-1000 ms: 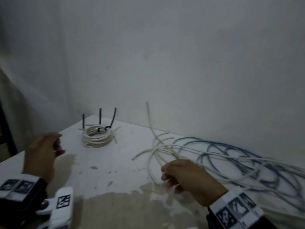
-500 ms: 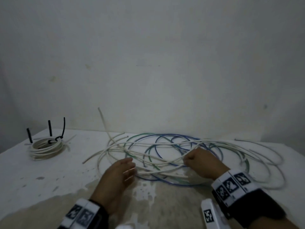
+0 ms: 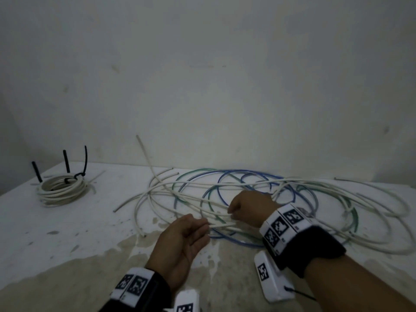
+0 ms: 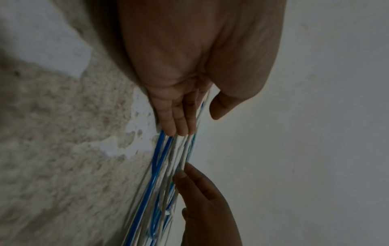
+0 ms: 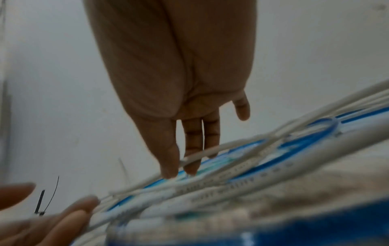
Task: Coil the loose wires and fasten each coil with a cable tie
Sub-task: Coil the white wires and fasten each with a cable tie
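The wires (image 3: 225,194) wear smooth plastic sheaths, white, blue and green, faintly glossy. The counter (image 3: 67,233) is matt white paint, flaked to rough, grainy bare patches. The ties (image 3: 85,161) look like black plastic.

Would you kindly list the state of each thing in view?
White coil: wound, fastened with black cable ties.
Loose wires: white, blue and green, tangled, uncoiled on the table.
Left hand: fingers straight, touching the wires.
Right hand: pinching a white strand.
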Motion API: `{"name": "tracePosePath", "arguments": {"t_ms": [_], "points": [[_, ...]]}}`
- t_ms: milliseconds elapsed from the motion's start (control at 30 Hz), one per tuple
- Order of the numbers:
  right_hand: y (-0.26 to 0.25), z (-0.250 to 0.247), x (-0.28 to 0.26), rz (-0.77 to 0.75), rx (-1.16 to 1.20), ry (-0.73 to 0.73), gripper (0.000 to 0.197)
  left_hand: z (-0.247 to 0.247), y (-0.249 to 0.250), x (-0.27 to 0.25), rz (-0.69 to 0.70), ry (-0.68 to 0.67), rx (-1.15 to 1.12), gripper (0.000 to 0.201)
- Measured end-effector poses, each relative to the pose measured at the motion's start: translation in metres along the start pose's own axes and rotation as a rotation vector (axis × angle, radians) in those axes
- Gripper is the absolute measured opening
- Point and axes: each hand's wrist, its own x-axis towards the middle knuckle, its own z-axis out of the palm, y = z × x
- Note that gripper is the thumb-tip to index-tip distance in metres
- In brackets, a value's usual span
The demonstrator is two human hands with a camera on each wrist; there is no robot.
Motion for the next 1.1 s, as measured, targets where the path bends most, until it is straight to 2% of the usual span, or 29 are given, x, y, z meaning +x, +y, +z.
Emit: {"name": "tracePosePath", "arguments": {"t_ms": [67,133,233,300,367,433,500,633,667,700,800,867,900,967,1033,1100], "points": [[0.001,-0.004,-0.002,-0.063,0.045,0.072,0.021,-0.001,0.000,0.001,-0.004,0.001,-0.010,0.036],[0.004,-0.014,-0.008,-0.155,0.149,0.217,0.022,-0.003,0.000,0.003,-0.006,0.000,-0.018,0.036],[0.007,-0.041,-0.023,-0.243,0.303,0.547,0.020,-0.004,0.000,0.002,-0.010,0.002,-0.030,0.037],[0.008,-0.066,-0.035,-0.286,0.321,0.792,0.017,-0.005,-0.001,0.003,-0.010,0.007,-0.029,0.041],[0.010,-0.095,-0.049,-0.300,0.274,0.938,0.017,-0.004,-0.001,0.002,0.000,0.002,-0.022,0.049],[0.013,-0.122,-0.065,-0.301,0.184,0.980,0.019,-0.002,-0.001,-0.002,0.041,-0.019,-0.005,0.054],[0.015,-0.147,-0.081,-0.307,0.128,0.981,0.022,0.003,0.000,-0.010,0.139,-0.034,0.059,0.064],[0.015,-0.172,-0.106,-0.317,0.052,0.970,0.025,0.013,0.010,-0.016,0.477,-0.017,0.522,0.088],[0.015,-0.175,-0.111,-0.325,0.041,0.962,0.025,0.018,0.013,-0.017,0.535,-0.015,0.618,0.085],[0.015,-0.178,-0.117,-0.332,0.040,0.960,0.024,0.024,0.017,-0.020,0.587,-0.026,0.699,0.074],[0.015,-0.188,-0.135,-0.345,0.065,0.999,0.023,0.038,0.024,-0.024,0.791,-0.018,0.931,0.006],[0.018,-0.195,-0.147,-0.355,0.083,1.037,0.022,0.047,0.026,-0.029,0.915,0.001,0.997,0.005],[0.019,-0.197,-0.152,-0.357,0.094,1.050,0.022,0.053,0.027,-0.032,0.967,-0.008,0.990,0.013],[0.022,-0.199,-0.158,-0.361,0.106,1.053,0.022,0.070,0.029,-0.047,0.973,-0.119,0.835,0.027],[0.023,-0.195,-0.160,-0.380,0.094,1.044,0.023,0.094,0.031,-0.069,0.833,-0.343,0.559,0.028],[0.023,-0.186,-0.159,-0.405,0.065,1.038,0.026,0.115,0.033,-0.091,0.661,-0.558,0.382,0.024]]}}
